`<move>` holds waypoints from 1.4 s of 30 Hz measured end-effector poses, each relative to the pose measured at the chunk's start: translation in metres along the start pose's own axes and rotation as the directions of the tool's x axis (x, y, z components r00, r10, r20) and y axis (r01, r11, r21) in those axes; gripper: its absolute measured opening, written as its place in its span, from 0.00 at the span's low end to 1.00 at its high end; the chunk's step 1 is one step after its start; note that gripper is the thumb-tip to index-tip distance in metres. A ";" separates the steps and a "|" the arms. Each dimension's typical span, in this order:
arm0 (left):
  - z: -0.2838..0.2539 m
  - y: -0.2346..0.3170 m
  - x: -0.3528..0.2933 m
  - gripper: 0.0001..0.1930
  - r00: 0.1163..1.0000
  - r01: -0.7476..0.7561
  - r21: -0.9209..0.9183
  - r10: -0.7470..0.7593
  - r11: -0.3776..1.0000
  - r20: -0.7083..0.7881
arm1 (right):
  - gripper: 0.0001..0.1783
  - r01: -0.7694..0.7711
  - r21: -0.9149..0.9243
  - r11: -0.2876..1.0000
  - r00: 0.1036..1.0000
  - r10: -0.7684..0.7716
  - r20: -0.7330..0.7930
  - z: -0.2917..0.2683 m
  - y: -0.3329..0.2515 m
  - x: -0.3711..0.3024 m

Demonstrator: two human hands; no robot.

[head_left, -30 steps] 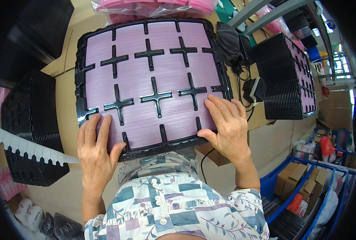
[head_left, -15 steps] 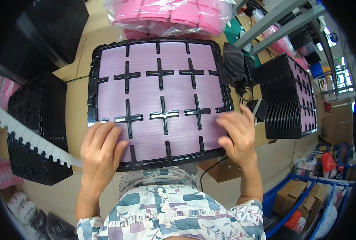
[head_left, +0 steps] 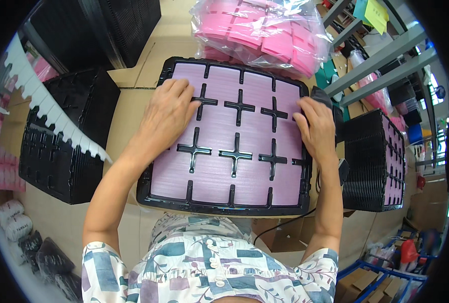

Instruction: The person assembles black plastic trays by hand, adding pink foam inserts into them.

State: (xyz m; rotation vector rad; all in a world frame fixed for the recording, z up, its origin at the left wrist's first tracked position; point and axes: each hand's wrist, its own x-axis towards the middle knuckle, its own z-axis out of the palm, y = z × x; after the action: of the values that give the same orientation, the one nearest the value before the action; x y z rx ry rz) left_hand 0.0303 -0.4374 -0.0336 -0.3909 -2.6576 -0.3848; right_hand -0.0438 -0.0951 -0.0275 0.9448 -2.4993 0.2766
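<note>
Left hand: loosely bent and half spread, closed on nothing (head_left: 168, 111); it lies over the upper left of the tray, thumb beside a cross-shaped rib, and how firmly it touches cannot be told.
Right hand: also unclosed, fingers bent with the thumb apart (head_left: 318, 126), at the tray's upper right rim; contact is unclear.
Black plastic tray: flat in front of the person (head_left: 250, 208), between the two forearms, its near rim toward the patterned shirt (head_left: 209, 267).
Purple foam sheet: within the tray's rim (head_left: 214, 126), the cross-shaped ribs (head_left: 235, 155) showing dark against it in two rows.
Cardboard-covered table: under the tray, bare at its left (head_left: 133, 101).
Clear plastic bag: just beyond the far rim, full of pink foam pieces (head_left: 250, 33).
Right tray stack: black, beside the right forearm (head_left: 363, 161), purple on its outer face.
Left tray stacks: one black pile left of the tray (head_left: 53, 164), another farther back (head_left: 128, 30).
White toothed strip: curving down across the left side (head_left: 65, 118).
Black cable: below the near right corner (head_left: 285, 220), over a cardboard box (head_left: 287, 235).
Grey metal bars: upper right (head_left: 381, 63).
</note>
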 end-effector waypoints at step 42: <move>-0.070 0.095 -0.080 0.29 0.876 0.258 -0.939 -0.355 -0.228 0.327 | 0.16 -0.667 0.357 0.654 0.552 0.755 -0.353 -0.145 -0.058 -0.163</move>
State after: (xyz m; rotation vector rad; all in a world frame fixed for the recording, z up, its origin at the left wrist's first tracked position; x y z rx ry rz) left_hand 0.1570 -0.3893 0.0116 -0.0140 -1.6043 -2.6447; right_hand 0.1525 0.0040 0.0234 -0.1850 -2.2553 0.8965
